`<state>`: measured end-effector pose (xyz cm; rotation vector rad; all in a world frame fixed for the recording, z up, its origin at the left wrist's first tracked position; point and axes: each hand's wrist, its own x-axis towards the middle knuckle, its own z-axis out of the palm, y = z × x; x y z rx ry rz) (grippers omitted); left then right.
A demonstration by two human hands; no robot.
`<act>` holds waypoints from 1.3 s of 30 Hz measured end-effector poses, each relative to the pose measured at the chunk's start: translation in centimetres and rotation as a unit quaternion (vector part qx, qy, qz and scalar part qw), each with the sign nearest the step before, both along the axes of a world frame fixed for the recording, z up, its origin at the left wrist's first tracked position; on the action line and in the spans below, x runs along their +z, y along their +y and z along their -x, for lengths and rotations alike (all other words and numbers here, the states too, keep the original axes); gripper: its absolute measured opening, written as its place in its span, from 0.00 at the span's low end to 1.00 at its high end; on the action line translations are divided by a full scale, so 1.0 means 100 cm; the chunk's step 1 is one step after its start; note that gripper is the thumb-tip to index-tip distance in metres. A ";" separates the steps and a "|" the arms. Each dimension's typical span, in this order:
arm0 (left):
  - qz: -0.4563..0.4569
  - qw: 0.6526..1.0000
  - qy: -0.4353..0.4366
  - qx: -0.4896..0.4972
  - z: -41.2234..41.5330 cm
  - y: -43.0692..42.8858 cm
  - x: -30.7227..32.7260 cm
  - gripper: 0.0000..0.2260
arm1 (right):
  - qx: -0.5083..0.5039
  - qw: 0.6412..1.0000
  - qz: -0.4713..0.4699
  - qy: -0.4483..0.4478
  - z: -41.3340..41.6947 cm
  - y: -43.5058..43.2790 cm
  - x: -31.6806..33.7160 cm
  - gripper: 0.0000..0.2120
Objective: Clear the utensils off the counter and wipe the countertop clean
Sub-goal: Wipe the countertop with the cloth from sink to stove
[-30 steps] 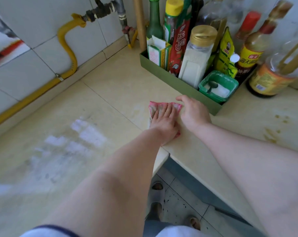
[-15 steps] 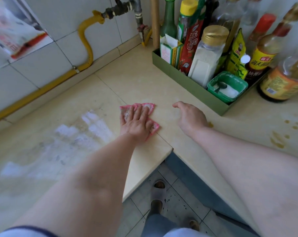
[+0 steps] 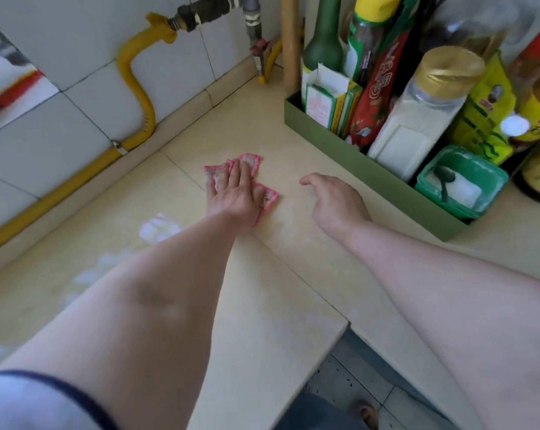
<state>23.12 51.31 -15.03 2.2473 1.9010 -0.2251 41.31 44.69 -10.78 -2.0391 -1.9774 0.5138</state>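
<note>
On the counter [image 3: 262, 290], left of the green tray [image 3: 340, 144], the left hand [image 3: 236, 193] presses flat, fingers straight, on the pink cloth [image 3: 251, 161], whose edges show far and right of it, while the right hand [image 3: 337, 200], loosely curled, holds nothing nearby.

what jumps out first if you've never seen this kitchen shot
The left hand presses flat on a crumpled pink wiping cloth, mid-counter on the beige tiled countertop. To its right, the right hand, loosely curled and holding nothing, is near a long olive-green tray crammed with condiment containers. A bright yellow hose snakes down the white tiled wall at left.
</note>
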 end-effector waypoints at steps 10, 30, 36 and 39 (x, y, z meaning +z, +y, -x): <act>-0.003 1.000 0.007 0.023 -0.011 0.103 0.001 0.32 | -0.020 0.999 -0.031 0.017 -0.002 0.030 -0.011 0.26; 0.021 0.989 -0.043 -0.137 -0.121 -0.036 0.006 0.29 | -0.128 0.992 0.005 -0.002 -0.079 -0.073 0.003 0.27; 0.050 0.986 -0.051 -0.152 -0.163 -0.113 0.005 0.29 | -0.168 0.986 0.007 -0.004 -0.109 -0.136 0.011 0.26; 0.055 0.983 -0.054 -0.169 -0.182 -0.155 0.007 0.29 | -0.196 0.981 0.000 -0.001 -0.127 -0.175 0.014 0.27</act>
